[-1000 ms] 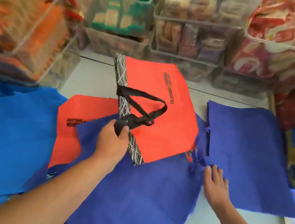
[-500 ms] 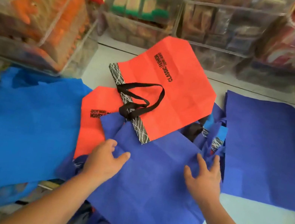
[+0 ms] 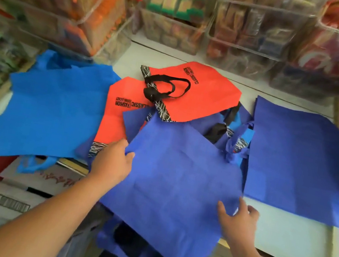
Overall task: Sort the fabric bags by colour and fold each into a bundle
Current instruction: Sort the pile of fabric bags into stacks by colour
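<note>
Head view. Found the left hand (image 3: 113,159) pinching the left edge of a dark blue bag (image 3: 173,181), thumb laid on top and the fingers tucked out of sight beneath the fabric. Found the right hand (image 3: 236,217) gripping the same bag's right edge near its lower corner, thumb on top, fingers curled round behind the edge.

Saw that bag spread nearly flat between the two hands, its near end hanging past the front edge of the white bench (image 3: 285,239) and its far end overlapping the pile in the middle.

Noted, just beyond it, a lower orange bag (image 3: 116,119) with black lettering, partly covered by the held bag and by an upper orange bag (image 3: 210,99) lying across it. Noted black handles (image 3: 166,87) looped on the upper one, beside a black-and-white scribble-patterned trim. Made out more dark blue fabric, black straps and a scrap of patterned trim bunched under the orange pair, too tangled to count.

Saw a light blue bag (image 3: 54,108) spread wide on the left, touching the lower orange bag and drooping over the bench edge. Saw a stack of dark blue bags (image 3: 295,155) lying flat on the right, just beside the held bag.

Noted clear bins (image 3: 247,40) of packaged goods lined along the back and left, blurred. Noted a white cardboard box (image 3: 17,192) below the bench at lower left.
</note>
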A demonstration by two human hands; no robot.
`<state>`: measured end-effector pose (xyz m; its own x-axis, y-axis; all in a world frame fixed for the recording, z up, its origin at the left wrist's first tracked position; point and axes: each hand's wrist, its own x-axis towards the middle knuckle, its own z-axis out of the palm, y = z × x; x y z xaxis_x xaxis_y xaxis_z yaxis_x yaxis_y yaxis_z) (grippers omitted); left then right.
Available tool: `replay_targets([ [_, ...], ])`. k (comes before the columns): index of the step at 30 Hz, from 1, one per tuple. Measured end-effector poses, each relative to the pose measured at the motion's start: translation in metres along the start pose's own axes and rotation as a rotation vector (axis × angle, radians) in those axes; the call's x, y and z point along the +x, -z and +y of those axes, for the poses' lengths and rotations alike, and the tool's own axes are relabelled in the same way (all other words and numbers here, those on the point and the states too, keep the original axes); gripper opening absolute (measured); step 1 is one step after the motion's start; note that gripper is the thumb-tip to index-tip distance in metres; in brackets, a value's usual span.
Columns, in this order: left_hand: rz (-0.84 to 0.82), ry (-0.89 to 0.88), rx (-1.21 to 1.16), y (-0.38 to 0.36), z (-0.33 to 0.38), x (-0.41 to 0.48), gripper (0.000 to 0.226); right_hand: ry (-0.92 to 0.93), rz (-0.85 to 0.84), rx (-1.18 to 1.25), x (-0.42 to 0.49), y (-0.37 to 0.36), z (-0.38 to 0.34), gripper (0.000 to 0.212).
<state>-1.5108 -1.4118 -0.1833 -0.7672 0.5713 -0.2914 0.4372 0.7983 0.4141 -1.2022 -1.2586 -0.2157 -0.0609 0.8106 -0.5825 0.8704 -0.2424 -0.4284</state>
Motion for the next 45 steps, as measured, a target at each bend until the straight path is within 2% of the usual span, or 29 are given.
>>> replay_targets([
  [3, 0.030, 0.108, -0.309, 0.011, 0.004, -0.029, 0.026, -0.167, -0.130, 0.370, -0.024, 0.005, 0.004, 0.052],
  [5, 0.035, 0.134, -0.436, 0.021, 0.005, -0.049, 0.014, -0.080, -0.127, 0.388, -0.038, 0.021, -0.003, 0.019],
  [6, 0.020, 0.137, -0.449, 0.023, 0.002, -0.057, 0.012, 0.026, -0.090, 0.322, -0.044, 0.030, -0.007, 0.019],
  [9, -0.067, 0.172, -0.434, 0.016, -0.002, -0.073, 0.013, 0.308, 0.019, 0.219, -0.068, 0.070, -0.028, 0.032],
  [11, -0.118, 0.138, -0.487, 0.007, 0.011, -0.084, 0.007, 0.408, 0.086, 0.190, -0.077, 0.104, -0.036, 0.032],
  [16, -0.285, -0.040, -0.717, -0.022, 0.093, -0.087, 0.011, 0.416, 0.370, 0.108, -0.034, 0.179, -0.021, 0.023],
  [17, -0.289, -0.097, -0.737, -0.031, 0.115, -0.083, 0.009, 0.383, 0.397, 0.081, -0.021, 0.192, -0.018, 0.027],
  [19, -0.227, -0.146, -0.810, -0.051, 0.162, -0.068, 0.012, 0.397, 0.467, 0.003, 0.002, 0.212, -0.015, 0.057],
  [21, -0.249, -0.133, -0.870, -0.073, 0.203, -0.053, 0.010, 0.424, 0.468, 0.030, 0.010, 0.212, -0.015, 0.063],
  [24, -0.419, -0.078, -0.772, -0.098, 0.235, -0.041, 0.044, 0.450, 0.359, 0.041, 0.004, 0.168, -0.003, 0.063],
  [27, -0.437, -0.162, -0.596, -0.116, 0.212, -0.053, 0.034, 0.449, 0.127, -0.053, 0.003, 0.111, 0.021, 0.064],
  [29, -0.447, -0.177, -0.470, -0.113, 0.178, -0.065, 0.042, 0.455, -0.032, -0.149, 0.009, 0.081, 0.030, 0.065],
  [30, -0.389, -0.164, -0.390, -0.109, 0.154, -0.064, 0.049, 0.478, -0.094, -0.215, 0.013, 0.068, 0.032, 0.066],
  [32, -0.137, -0.092, -0.272, -0.091, 0.103, -0.054, 0.053, 0.521, -0.172, -0.382, 0.025, 0.049, 0.033, 0.070],
  [34, 0.046, 0.041, -0.104, -0.071, 0.047, -0.035, 0.053, 0.452, -0.232, -0.497, 0.042, 0.040, 0.032, 0.071],
  [37, -0.027, 0.209, 0.030, -0.047, -0.004, -0.019, 0.063, 0.272, -0.198, -0.499, 0.067, 0.041, 0.036, 0.075],
  [39, -0.076, 0.237, 0.085, -0.045, -0.014, -0.015, 0.073, 0.169, -0.174, -0.506, 0.083, 0.050, 0.045, 0.075],
  [40, -0.097, 0.225, 0.104, -0.044, -0.013, -0.015, 0.071, 0.111, -0.164, -0.517, 0.089, 0.058, 0.048, 0.075],
  [43, -0.133, 0.118, -0.118, -0.046, -0.005, -0.018, 0.031, 0.001, -0.062, -0.550, 0.100, 0.083, 0.047, 0.076],
  [45, -0.120, -0.007, -0.219, -0.041, 0.001, -0.024, 0.038, 0.100, 0.080, -0.551, 0.096, 0.087, 0.028, 0.072],
])
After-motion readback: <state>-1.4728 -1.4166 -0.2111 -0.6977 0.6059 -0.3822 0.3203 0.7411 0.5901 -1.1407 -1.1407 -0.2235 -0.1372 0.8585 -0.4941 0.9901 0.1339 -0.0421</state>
